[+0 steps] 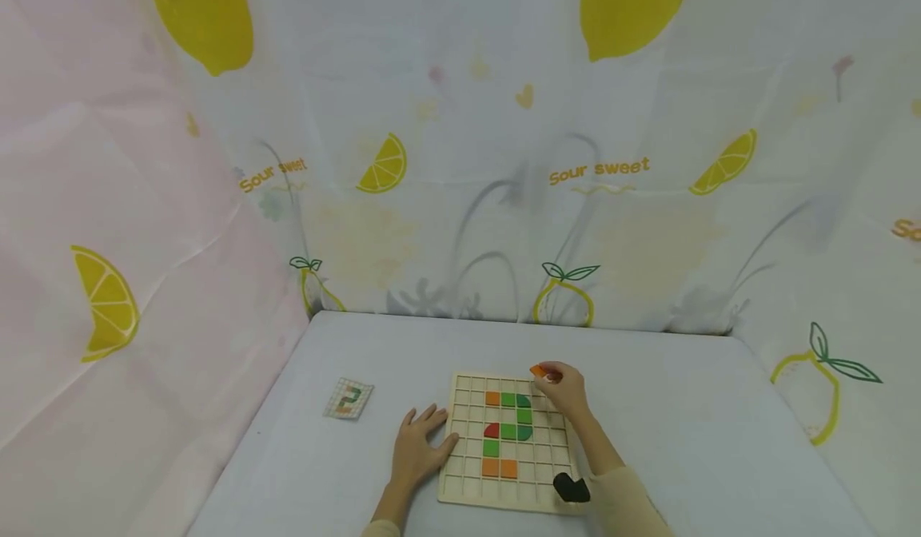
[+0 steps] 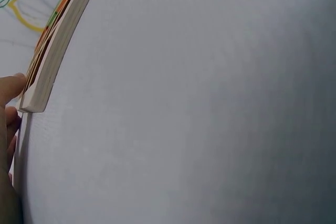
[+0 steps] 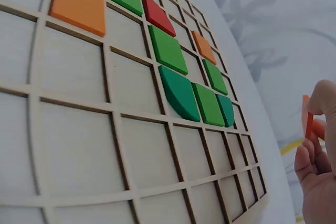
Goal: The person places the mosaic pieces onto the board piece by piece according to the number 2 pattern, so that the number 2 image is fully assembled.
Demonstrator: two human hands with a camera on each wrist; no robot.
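Note:
My right hand pinches an orange tile between thumb and fingers, above the board's far right corner. A wooden grid board lies flat on the table. Set in its squares are green tiles, dark green rounded tiles, a red rounded tile and orange square tiles. At the board's left edge my left hand lies with fingers spread, its thumb touching the rim. In the left wrist view only part of that hand shows, beside the board's edge.
A small pattern card with a coloured figure on a grid lies left of the board on the white tabletop. Lemon-printed cloth hangs behind and at both sides. A black object shows by the right sleeve, over the board's near right corner.

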